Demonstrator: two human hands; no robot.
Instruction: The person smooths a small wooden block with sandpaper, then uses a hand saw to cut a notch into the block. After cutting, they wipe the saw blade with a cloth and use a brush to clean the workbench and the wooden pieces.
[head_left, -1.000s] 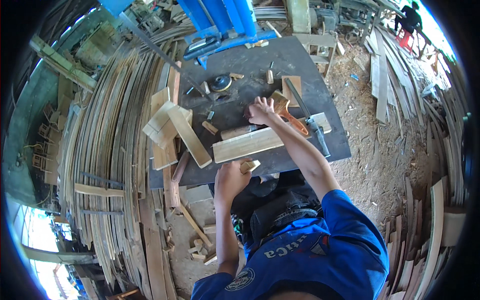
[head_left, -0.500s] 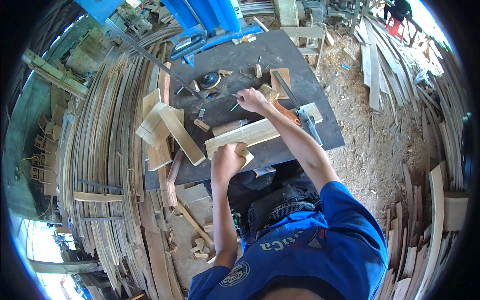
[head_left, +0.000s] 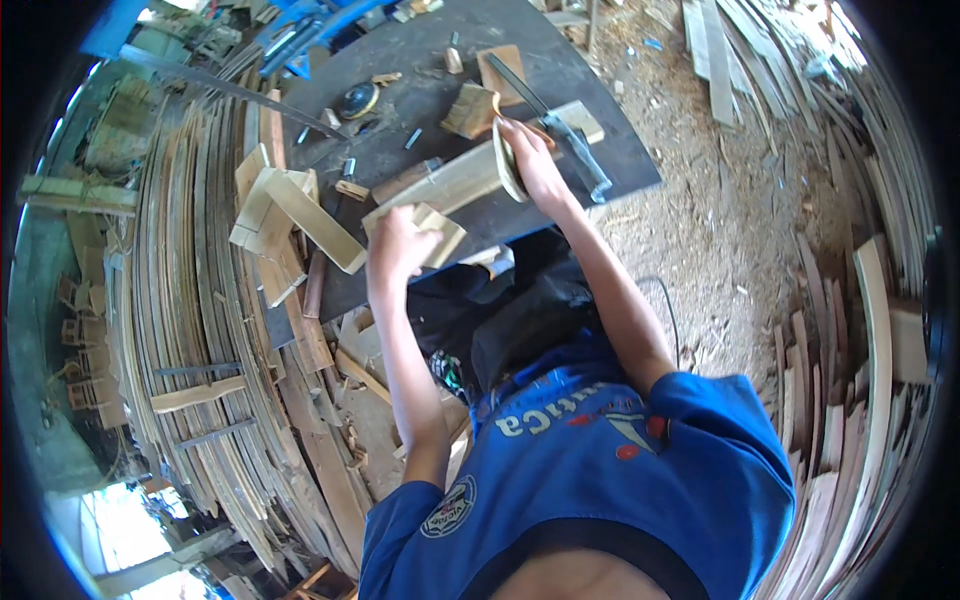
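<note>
My left hand (head_left: 400, 242) grips a small pale wooden block (head_left: 440, 237) at the near end of a long pale board (head_left: 462, 186). My right hand (head_left: 536, 170) holds a thin, pale curved piece (head_left: 507, 166) above that board. Just beyond it sit a brush-like tool (head_left: 470, 108) with a broad wooden head and orange handle, and a metal clamp (head_left: 580, 150) across the board's right end. A round black-topped pad (head_left: 361, 99) and small metal and wooden bits lie farther back on the dark tabletop (head_left: 408, 66).
Loose wooden pieces (head_left: 266, 212) lie at the table's left edge beside long stacked strips (head_left: 180, 310). A blue machine (head_left: 300, 35) with a long bar stands at the back. More planks (head_left: 712, 55) and strips (head_left: 872, 300) lie along the shaving-covered floor (head_left: 700, 250) at right.
The view has shifted, raising the table in the picture. My right hand has turned and come rightward over the board with the thin piece. My left hand's fingers have loosened somewhat on the block.
</note>
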